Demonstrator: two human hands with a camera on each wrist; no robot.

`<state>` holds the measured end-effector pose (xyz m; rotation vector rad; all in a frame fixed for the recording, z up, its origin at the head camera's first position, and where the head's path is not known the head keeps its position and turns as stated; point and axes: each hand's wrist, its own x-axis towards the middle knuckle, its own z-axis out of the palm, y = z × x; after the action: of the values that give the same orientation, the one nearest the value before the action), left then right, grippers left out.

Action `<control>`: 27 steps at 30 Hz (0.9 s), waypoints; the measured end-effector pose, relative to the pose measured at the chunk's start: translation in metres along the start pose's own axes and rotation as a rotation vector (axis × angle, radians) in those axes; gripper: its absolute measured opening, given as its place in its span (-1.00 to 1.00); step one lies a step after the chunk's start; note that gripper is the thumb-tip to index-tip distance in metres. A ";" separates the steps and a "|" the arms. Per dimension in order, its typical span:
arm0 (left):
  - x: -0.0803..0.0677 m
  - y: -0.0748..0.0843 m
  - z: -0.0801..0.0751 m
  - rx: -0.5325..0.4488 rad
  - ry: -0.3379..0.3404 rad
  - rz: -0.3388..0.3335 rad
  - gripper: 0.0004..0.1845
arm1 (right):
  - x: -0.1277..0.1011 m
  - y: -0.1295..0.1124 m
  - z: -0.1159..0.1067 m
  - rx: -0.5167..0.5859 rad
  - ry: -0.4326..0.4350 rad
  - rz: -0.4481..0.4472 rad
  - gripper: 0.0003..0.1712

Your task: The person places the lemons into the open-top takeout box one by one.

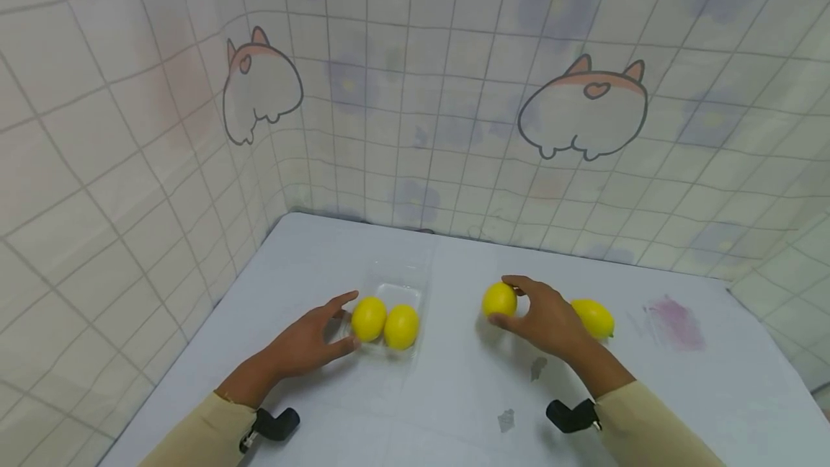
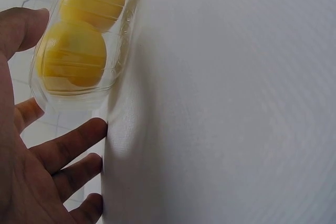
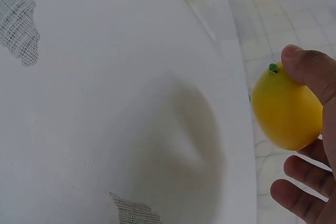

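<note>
My right hand [image 1: 551,319] grips a yellow lemon [image 1: 499,300] between thumb and fingers; in the right wrist view the lemon [image 3: 287,109] shows a small green stem end, and a shadow falls on the table below. At the left, a clear plastic tray [image 1: 398,295] contains two lemons, one [image 1: 368,318] beside the other [image 1: 401,327]. My left hand [image 1: 305,341] is spread at the tray's left side, thumb and index finger right at its rim. In the left wrist view, the other fingers [image 2: 79,179] of that hand are loosely extended close to the tabletop.
Another lemon [image 1: 592,318] lies on the white table [image 1: 447,395] just behind my right hand. A pink stain [image 1: 676,323] marks the right side, and small grey patches [image 1: 506,421] show near the front. Patterned curtain walls [image 1: 415,92] enclose the table at the back and sides.
</note>
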<state>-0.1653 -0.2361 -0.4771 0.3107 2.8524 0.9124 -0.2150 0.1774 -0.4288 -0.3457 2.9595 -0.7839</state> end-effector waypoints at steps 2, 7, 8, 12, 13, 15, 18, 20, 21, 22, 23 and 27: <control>0.000 0.000 0.000 0.001 -0.001 -0.004 -0.07 | 0.002 -0.003 0.001 0.013 0.007 -0.003 -0.02; -0.001 0.000 -0.001 -0.004 -0.006 -0.011 -0.07 | 0.006 -0.008 0.003 0.019 0.013 -0.024 0.00; -0.001 0.001 -0.001 -0.005 -0.006 -0.012 -0.07 | 0.007 -0.010 0.003 0.018 0.013 -0.029 0.00; -0.001 0.002 -0.002 -0.007 -0.003 -0.013 -0.08 | 0.011 -0.017 0.005 0.021 0.013 -0.035 -0.01; -0.001 0.002 -0.002 -0.006 -0.002 -0.013 -0.08 | 0.012 -0.019 0.005 0.022 0.013 -0.035 -0.02; -0.001 0.002 -0.002 -0.001 -0.002 -0.014 -0.08 | 0.013 -0.023 0.007 0.024 0.015 -0.037 -0.03; -0.002 0.002 -0.002 0.000 -0.001 -0.013 -0.08 | 0.016 -0.028 0.009 0.024 0.015 -0.042 -0.04; -0.002 0.003 -0.003 -0.003 -0.001 -0.012 -0.08 | 0.018 -0.031 0.010 0.025 0.015 -0.043 -0.03; -0.002 0.003 -0.003 -0.004 -0.001 -0.012 -0.08 | 0.019 -0.032 0.011 0.026 0.015 -0.043 -0.03; -0.002 0.003 -0.003 -0.006 -0.001 -0.012 -0.08 | 0.020 -0.034 0.012 0.025 0.015 -0.043 -0.03; -0.002 0.003 -0.002 -0.006 -0.001 -0.013 -0.08 | 0.022 -0.035 0.013 0.025 0.014 -0.043 -0.03; -0.002 0.001 -0.002 -0.011 -0.001 -0.009 -0.08 | 0.027 -0.040 0.016 0.018 0.015 -0.055 -0.04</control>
<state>-0.1639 -0.2364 -0.4751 0.2965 2.8447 0.9256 -0.2312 0.1298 -0.4228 -0.4239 2.9668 -0.8223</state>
